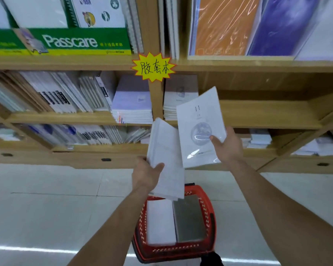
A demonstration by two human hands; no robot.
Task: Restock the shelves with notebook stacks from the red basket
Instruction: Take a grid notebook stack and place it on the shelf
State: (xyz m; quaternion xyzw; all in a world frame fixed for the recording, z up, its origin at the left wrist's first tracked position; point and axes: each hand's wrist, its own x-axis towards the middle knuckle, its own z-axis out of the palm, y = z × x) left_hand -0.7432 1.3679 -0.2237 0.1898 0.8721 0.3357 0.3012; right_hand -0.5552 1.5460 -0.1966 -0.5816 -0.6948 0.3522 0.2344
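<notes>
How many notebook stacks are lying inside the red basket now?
2. A white stack lies on the left in the red basket, a grey stack right of it. The held stack in the left hand covers the far end; more may be hidden.

Basket on the floor before the shelves, two notebook stacks side by side in it. Above it, a further stack in my left hand, left of the notebook in my right hand.
</notes>
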